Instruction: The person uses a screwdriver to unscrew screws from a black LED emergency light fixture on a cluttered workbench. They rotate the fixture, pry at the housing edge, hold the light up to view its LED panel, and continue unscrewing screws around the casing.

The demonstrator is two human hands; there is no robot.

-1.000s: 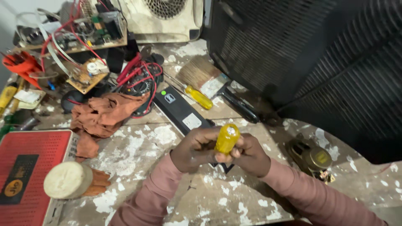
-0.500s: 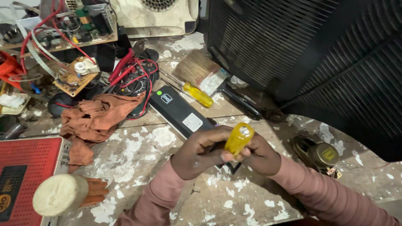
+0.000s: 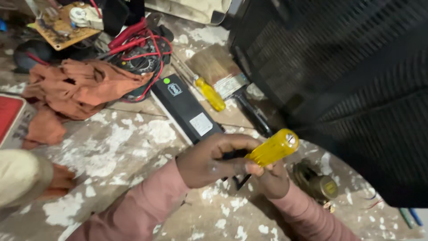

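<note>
Both hands meet over the paint-flecked bench around a screwdriver with a clear yellow handle (image 3: 273, 147). My left hand (image 3: 209, 159) is curled over the lower part of the handle, thumb and fingers pinching it. My right hand (image 3: 269, 178) sits underneath and grips the same tool from below. The handle's butt end points up and to the right, toward a large black mesh-backed casing (image 3: 339, 67). The screwdriver's shaft is hidden behind my hands. Just behind my left hand lies a long black rectangular box (image 3: 185, 107).
A second yellow-handled screwdriver (image 3: 209, 93) and a paintbrush (image 3: 218, 69) lie by the casing. An orange rag (image 3: 80, 87), red and black wires (image 3: 138, 44) and a circuit board (image 3: 67, 27) fill the back left. A small brass-coloured part (image 3: 318, 185) sits by my right wrist.
The view has swung closer and left of the bench; the hands hold the yellow screwdriver as before, its handle now tilted further right toward the black casing.
</note>
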